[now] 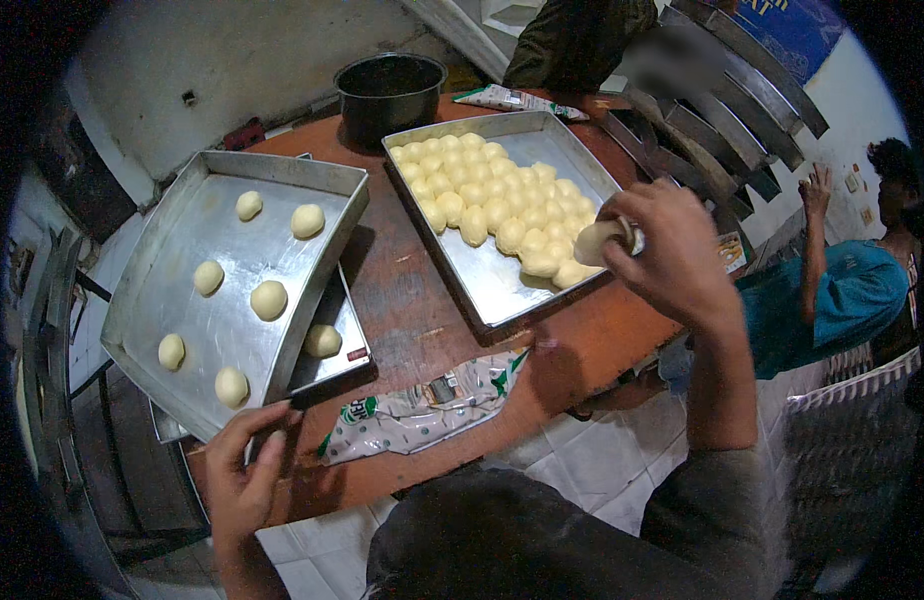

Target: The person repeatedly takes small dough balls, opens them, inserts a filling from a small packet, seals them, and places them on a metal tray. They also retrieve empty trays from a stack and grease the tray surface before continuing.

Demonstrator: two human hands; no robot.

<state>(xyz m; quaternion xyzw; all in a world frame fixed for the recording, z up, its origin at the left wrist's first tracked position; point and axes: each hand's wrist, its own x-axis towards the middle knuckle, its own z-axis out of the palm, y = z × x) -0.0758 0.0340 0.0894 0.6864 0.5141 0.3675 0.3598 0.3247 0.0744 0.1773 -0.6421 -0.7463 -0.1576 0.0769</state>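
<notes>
My right hand (pixel 660 247) holds a pale dough ball (pixel 597 241) over the right edge of a metal baking tray (pixel 477 289), where many dough balls (pixel 499 195) lie packed side by side. At the near corner of the left metal baking tray (pixel 161 300) is my left hand (pixel 248 457), fingers bent; contact with the tray's rim cannot be told for sure. Several dough balls (pixel 268 300) lie spaced apart in that tray. It rests on another tray (pixel 357 367), where one more dough ball (pixel 323 340) shows.
A printed plastic piping bag (pixel 432 405) lies along the near table edge, another (pixel 518 100) at the back. A dark round pot (pixel 390 94) stands on the wooden table (pixel 409 300). Stacked metal trays (pixel 732 112) rise at back right. A person in teal (pixel 829 307) is at right.
</notes>
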